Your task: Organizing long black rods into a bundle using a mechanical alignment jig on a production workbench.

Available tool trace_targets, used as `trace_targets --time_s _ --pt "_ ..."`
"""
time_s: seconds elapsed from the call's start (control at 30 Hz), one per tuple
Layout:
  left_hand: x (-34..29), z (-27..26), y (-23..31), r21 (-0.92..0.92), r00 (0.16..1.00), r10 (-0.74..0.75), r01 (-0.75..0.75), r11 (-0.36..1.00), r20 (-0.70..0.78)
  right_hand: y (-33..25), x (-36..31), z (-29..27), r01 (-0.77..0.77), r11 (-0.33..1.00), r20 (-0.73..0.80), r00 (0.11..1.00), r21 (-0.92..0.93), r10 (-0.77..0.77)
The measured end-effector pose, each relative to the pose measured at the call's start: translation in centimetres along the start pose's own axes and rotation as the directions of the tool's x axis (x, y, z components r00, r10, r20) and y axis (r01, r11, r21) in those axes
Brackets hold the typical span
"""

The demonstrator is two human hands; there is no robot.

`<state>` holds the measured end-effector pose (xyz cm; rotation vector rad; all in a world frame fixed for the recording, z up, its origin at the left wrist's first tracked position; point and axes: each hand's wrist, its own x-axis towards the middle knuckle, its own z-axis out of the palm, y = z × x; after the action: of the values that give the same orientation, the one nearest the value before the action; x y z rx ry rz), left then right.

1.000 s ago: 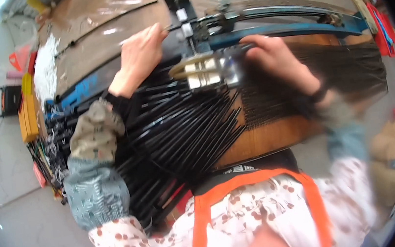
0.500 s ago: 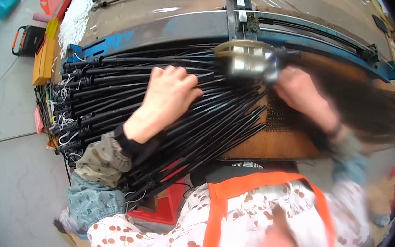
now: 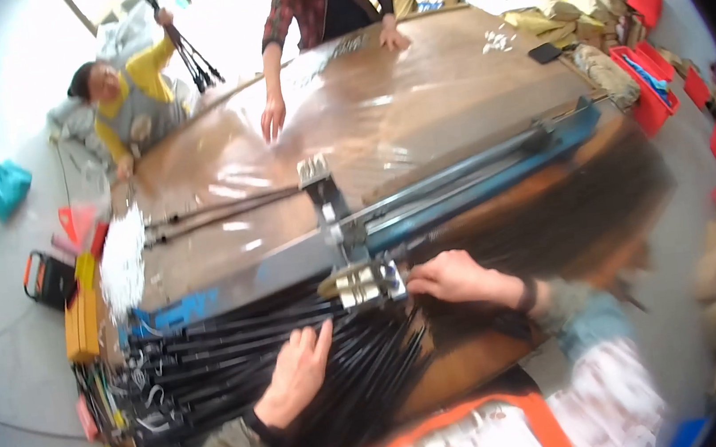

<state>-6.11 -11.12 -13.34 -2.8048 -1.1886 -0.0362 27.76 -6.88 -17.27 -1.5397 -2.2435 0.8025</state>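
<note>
My left hand (image 3: 297, 369) rests over a thick bundle of long black rods or cables (image 3: 222, 352), index finger stretched out and the other fingers bent low; nothing shows in its grasp. The rods fan across the near left of the table, with white ties at their left ends. At a shiny metal fixture (image 3: 360, 286) with a round brass-coloured disc, my right hand (image 3: 454, 279) is closed in a pinch at its right side. What those fingertips hold is hidden and blurred. The fixture sits by a blue and grey rail (image 3: 470, 192).
White small pieces (image 3: 124, 266) lie heaped at the table's left edge, beside a yellow box (image 3: 82, 320). Across the brown table (image 3: 414, 100), one person (image 3: 129, 104) in yellow holds black cables; another (image 3: 327, 4) in a checked shirt leans over it. Red bins (image 3: 647, 85) stand right.
The view has tilted up, bringing two people into sight. My left index finger has straightened from a more curled hand. My right hand stays by the fixture, less blurred.
</note>
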Motion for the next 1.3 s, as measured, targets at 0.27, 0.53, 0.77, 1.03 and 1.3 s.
trace_targets --time_s 0.27,0.53,0.77,1.03,1.3 --pt "1.3 -4.9 1.5 -0.136 0.987 -0.066 0.086 0.987 0.143 1.7 -2.2 1.7 0.224 0.895 -0.181 0.970 0.385 -0.165" --pt "3.2 -7.6 3.4 -0.168 0.997 0.015 -0.001 0.986 0.081 1.7 -2.5 1.3 0.375 0.856 -0.289 0.915 0.356 -0.281" --pt "5.1 -9.0 4.6 -0.228 0.992 0.056 -0.029 0.973 0.117 1.7 -5.6 -0.6 0.452 0.864 -0.401 0.850 0.224 -0.341" --pt "9.1 -11.0 5.4 -0.285 0.850 0.141 0.011 0.958 0.507 0.3 -7.0 -3.1 0.632 0.726 -0.125 0.725 -0.272 -0.678" --pt "17.3 -14.0 2.7 0.011 0.944 0.237 -0.241 0.970 -0.229 13.4 -6.3 -9.3 0.025 0.994 -0.681 0.726 -0.111 -0.094"
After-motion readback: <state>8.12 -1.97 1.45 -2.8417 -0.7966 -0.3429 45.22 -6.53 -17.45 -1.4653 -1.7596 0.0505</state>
